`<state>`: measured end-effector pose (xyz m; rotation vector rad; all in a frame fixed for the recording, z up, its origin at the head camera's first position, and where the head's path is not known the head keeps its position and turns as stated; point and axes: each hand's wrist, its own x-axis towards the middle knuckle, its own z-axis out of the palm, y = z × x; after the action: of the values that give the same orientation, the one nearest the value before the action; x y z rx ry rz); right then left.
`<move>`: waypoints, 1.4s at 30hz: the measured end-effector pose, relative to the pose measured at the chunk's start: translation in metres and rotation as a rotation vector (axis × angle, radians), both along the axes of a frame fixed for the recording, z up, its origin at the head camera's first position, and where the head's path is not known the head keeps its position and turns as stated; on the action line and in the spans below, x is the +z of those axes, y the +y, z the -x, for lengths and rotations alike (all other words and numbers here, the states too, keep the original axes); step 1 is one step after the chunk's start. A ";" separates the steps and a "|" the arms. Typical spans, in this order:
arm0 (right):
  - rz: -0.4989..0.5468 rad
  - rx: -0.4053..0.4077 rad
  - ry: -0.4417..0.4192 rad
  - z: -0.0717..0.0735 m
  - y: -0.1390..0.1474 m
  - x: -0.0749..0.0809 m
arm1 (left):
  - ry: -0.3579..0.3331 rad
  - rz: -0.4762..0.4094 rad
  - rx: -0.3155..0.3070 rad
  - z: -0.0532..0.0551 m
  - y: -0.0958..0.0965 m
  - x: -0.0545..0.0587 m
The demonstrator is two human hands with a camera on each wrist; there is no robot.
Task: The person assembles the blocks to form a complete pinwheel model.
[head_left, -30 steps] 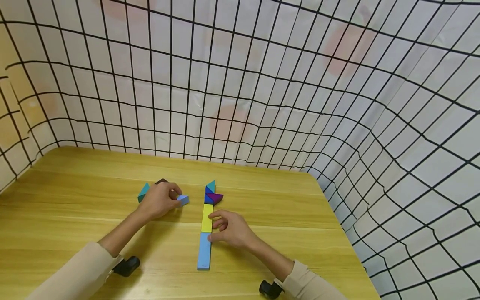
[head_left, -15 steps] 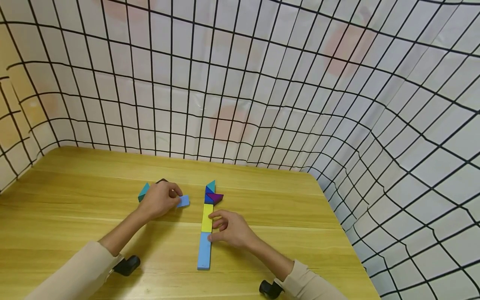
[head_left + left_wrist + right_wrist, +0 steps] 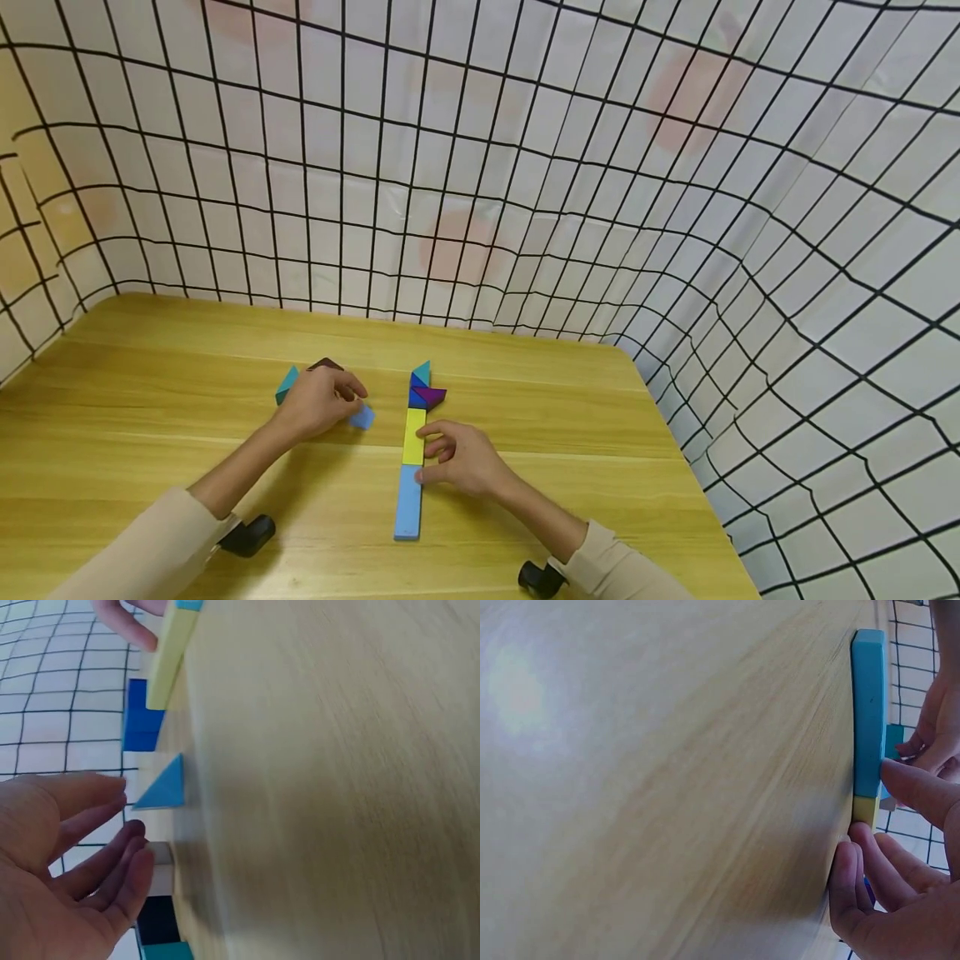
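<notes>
Light-blue triangular block lies just R of your L hand, right by the fingertips; thumb & fingers are partly spread w/ a gap between, no grip seen, contact hard to tell. L is the nearer hand to it. Farther R, light-blue bar (near) & yellow bar (far) sit end to end, long axis near–far. Your R hand, loosely bent, touches both bars' R edges, gripping nothing.
</notes>
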<state>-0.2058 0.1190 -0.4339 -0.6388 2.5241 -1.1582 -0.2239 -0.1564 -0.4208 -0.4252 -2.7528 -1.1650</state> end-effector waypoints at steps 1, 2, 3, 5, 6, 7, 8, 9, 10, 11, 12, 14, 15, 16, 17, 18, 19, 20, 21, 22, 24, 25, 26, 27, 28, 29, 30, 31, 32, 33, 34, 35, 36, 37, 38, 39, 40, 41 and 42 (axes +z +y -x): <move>0.001 -0.002 -0.002 0.000 0.000 0.001 | -0.014 -0.001 -0.013 -0.001 0.000 0.001; 0.000 -0.004 -0.004 0.000 0.000 0.001 | -0.027 -0.002 -0.029 -0.003 -0.001 0.003; 0.001 -0.006 -0.005 0.000 0.000 0.001 | -0.036 -0.002 -0.042 -0.004 -0.001 0.004; 0.003 -0.011 -0.008 0.000 0.000 0.002 | -0.048 -0.003 -0.064 -0.006 -0.001 0.005; 0.004 -0.012 -0.008 0.000 0.000 0.002 | -0.051 -0.001 -0.073 -0.007 -0.001 0.006; 0.007 -0.012 -0.010 0.000 0.000 0.002 | -0.056 -0.003 -0.074 -0.007 -0.001 0.006; 0.006 -0.012 -0.009 0.000 0.000 0.002 | -0.057 -0.003 -0.071 -0.007 -0.002 0.005; 0.007 -0.012 -0.010 0.000 0.000 0.001 | -0.058 -0.006 -0.066 -0.007 -0.001 0.004; 0.009 -0.011 -0.012 0.000 0.000 0.001 | -0.056 -0.009 -0.065 -0.007 -0.001 0.004; 0.009 -0.010 -0.011 0.000 0.000 0.001 | -0.053 -0.009 -0.064 -0.008 -0.001 0.003; 0.010 -0.009 -0.012 0.000 0.000 0.000 | -0.048 -0.006 -0.063 -0.007 -0.001 0.003; 0.012 -0.009 -0.011 0.000 0.001 0.000 | -0.035 0.002 -0.063 -0.007 -0.001 0.002; 0.012 -0.010 -0.011 0.000 0.001 0.000 | -0.027 0.006 -0.066 -0.007 -0.001 0.002; 0.012 -0.010 -0.010 -0.001 0.000 0.000 | -0.020 0.012 -0.068 -0.007 0.000 0.002; 0.012 -0.012 -0.010 -0.001 0.000 0.000 | -0.017 0.018 -0.065 -0.006 0.000 0.001; 0.013 -0.013 -0.011 -0.001 0.000 0.000 | -0.017 0.021 -0.061 -0.006 0.000 0.001; 0.012 -0.014 -0.011 -0.001 0.000 0.000 | -0.018 0.023 -0.055 -0.005 0.000 0.001; 0.013 -0.014 -0.013 -0.001 0.000 0.000 | -0.023 0.025 -0.046 -0.005 0.000 0.001; 0.013 -0.014 -0.014 -0.001 0.000 0.001 | -0.028 0.025 -0.038 -0.004 0.001 0.000; 0.014 -0.014 -0.016 -0.001 0.000 0.001 | -0.033 0.026 -0.031 -0.003 0.001 0.000; 0.015 -0.015 -0.018 -0.002 -0.001 0.001 | -0.042 0.029 -0.017 -0.001 0.001 0.000; 0.016 -0.015 -0.019 -0.002 -0.001 0.001 | -0.047 0.027 -0.010 0.000 0.001 0.000; 0.017 -0.015 -0.021 -0.002 -0.001 0.001 | -0.056 0.022 -0.001 0.001 0.002 0.000; 0.017 -0.015 -0.022 -0.002 -0.001 0.001 | -0.061 0.018 0.003 0.001 0.002 0.000; 0.018 -0.015 -0.023 -0.002 -0.001 0.001 | -0.067 0.014 0.009 0.002 0.003 0.001; 0.019 -0.014 -0.024 -0.001 -0.001 0.001 | -0.072 0.009 0.013 0.002 0.003 0.001; 0.019 -0.014 -0.024 -0.001 -0.001 0.001 | -0.077 0.003 0.019 0.003 0.004 0.001; 0.020 -0.014 -0.025 -0.001 -0.001 0.001 | -0.082 -0.002 0.022 0.003 0.004 0.001; 0.021 -0.014 -0.024 -0.001 0.000 0.000 | -0.085 -0.005 0.027 0.003 0.004 0.001; 0.021 -0.014 -0.024 -0.001 0.000 0.000 | -0.084 -0.005 0.030 0.003 0.005 0.001; 0.021 -0.013 -0.023 -0.001 0.000 0.000 | -0.083 -0.007 0.034 0.003 0.005 0.001; 0.021 -0.013 -0.022 -0.001 0.000 0.000 | -0.081 -0.008 0.037 0.003 0.005 0.001; 0.020 -0.013 -0.021 -0.001 0.000 0.000 | -0.081 -0.012 0.040 0.003 0.005 0.001; 0.019 -0.013 -0.020 -0.001 0.000 0.000 | -0.081 -0.015 0.044 0.003 0.006 0.000; 0.017 -0.013 -0.019 -0.001 0.000 0.000 | -0.078 -0.017 0.048 0.004 0.006 0.000; 0.015 -0.013 -0.018 -0.001 0.000 0.000 | -0.075 -0.018 0.053 0.004 0.006 -0.001; 0.013 -0.013 -0.018 -0.001 0.000 0.000 | -0.070 -0.019 0.058 0.004 0.006 -0.002; 0.013 -0.014 -0.017 -0.001 0.000 0.000 | -0.065 -0.019 0.062 0.004 0.006 -0.002; 0.011 -0.015 -0.017 -0.001 0.000 0.000 | -0.060 -0.017 0.066 0.004 0.006 -0.003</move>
<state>-0.2049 0.1188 -0.4336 -0.6120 2.5141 -1.1788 -0.2281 -0.1504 -0.4239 -0.2994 -2.7816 -1.2038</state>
